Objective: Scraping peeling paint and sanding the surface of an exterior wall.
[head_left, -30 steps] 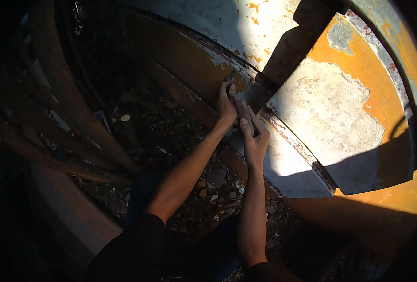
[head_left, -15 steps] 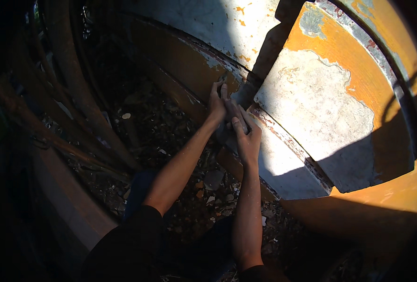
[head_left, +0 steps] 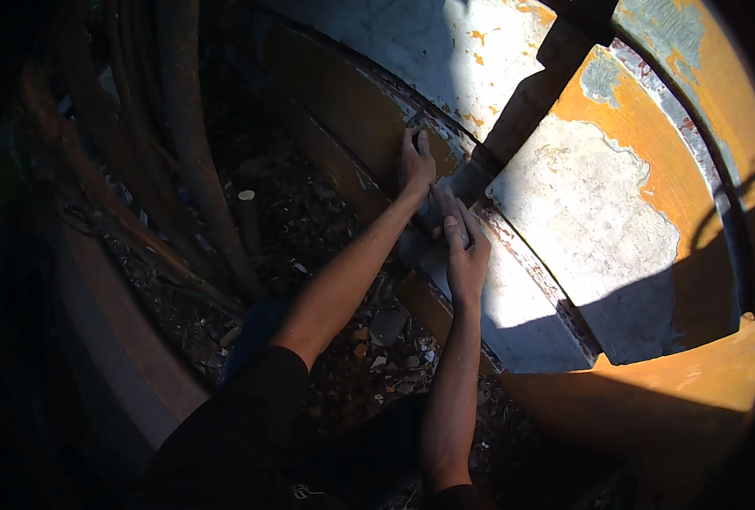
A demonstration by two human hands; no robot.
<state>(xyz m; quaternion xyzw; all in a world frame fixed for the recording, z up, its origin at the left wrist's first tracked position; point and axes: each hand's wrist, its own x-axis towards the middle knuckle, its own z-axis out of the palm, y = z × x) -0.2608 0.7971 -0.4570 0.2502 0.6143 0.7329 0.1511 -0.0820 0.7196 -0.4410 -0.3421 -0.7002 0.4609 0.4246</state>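
Observation:
A large curved panel (head_left: 581,178) with peeling orange paint and bare whitish patches fills the right side. My left hand (head_left: 417,160) is closed at the edge of a shaded orange section, with a thin dark piece showing past its fingertips; its kind I cannot make out. Just below, near the left wrist, my right hand (head_left: 468,251) reaches toward the panel beside a dark gap. Its greyish fingers are stretched out, the thumb apart from them, and no held thing is visible. A raised strip (head_left: 530,255) with flaking reddish paint runs down beside it.
Thick brown curved stems or roots (head_left: 195,144) rise on the left. Beneath my arms, dark ground (head_left: 377,340) is strewn with leaves, stones and pale flakes. A reddish-brown slab edge (head_left: 131,348) lies at the lower left. Shadow covers part of the panel.
My left hand has moved up along the panel, away from the right hand. The right hand sits slightly lower and farther right in view. The whole view has shifted a little.

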